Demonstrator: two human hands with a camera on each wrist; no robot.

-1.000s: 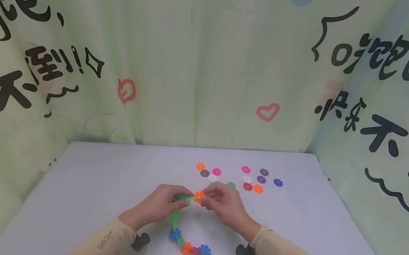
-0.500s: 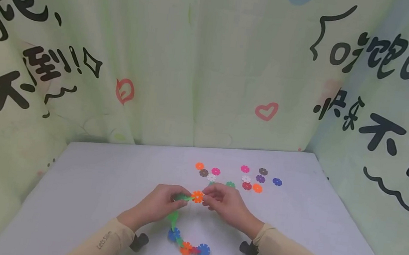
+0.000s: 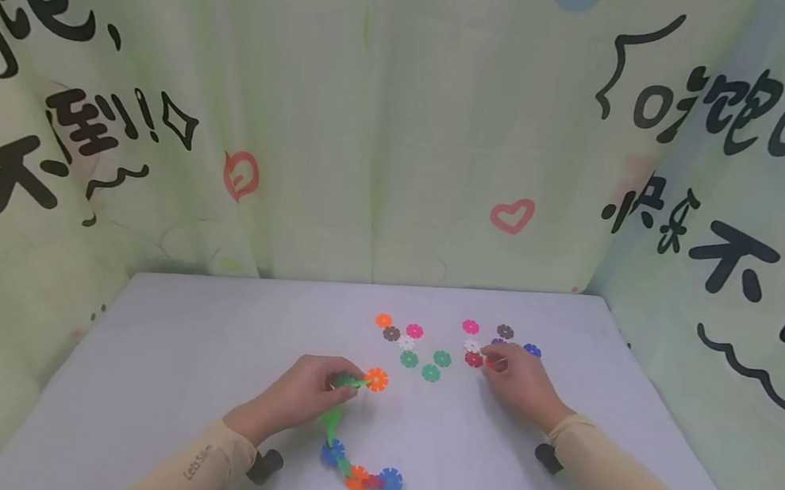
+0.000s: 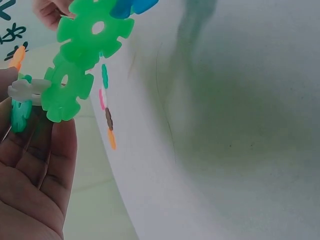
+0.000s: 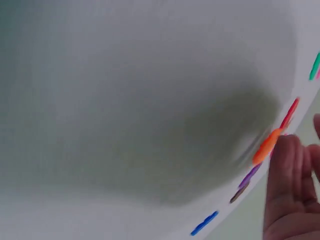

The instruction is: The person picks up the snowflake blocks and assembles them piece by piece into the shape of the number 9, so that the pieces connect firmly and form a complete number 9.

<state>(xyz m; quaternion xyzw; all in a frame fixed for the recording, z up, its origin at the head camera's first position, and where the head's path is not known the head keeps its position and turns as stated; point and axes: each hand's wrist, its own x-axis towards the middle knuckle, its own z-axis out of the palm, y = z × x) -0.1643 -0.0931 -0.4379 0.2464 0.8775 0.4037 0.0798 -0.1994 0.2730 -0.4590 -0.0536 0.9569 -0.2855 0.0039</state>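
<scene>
My left hand (image 3: 309, 388) holds a curved chain of joined snowflake discs (image 3: 332, 422) between thumb and fingers. In the left wrist view, light green discs (image 4: 67, 85) and a whitish disc (image 4: 30, 91) show by the fingertips. An orange disc (image 3: 376, 379) forms the chain's near-hand end; a blue disc (image 3: 391, 482) is at its other end. My right hand (image 3: 525, 383) is over the loose discs at the right, thumb and fingers apart. Right by its fingertips is a loose orange disc (image 5: 267, 146), mostly hidden in the head view. A red disc (image 3: 473, 359) lies beside them.
Several loose discs lie at the back of the white table (image 3: 212, 322), including green (image 3: 431, 373), pink (image 3: 415, 330), brown (image 3: 391, 333) and blue (image 3: 532, 349) ones. A printed curtain (image 3: 377, 116) encloses the table's back and sides.
My right hand has let go of the chain's orange disc and moved right to the loose discs, uncovering the green ones. The left hand and chain have stayed nearly still.
</scene>
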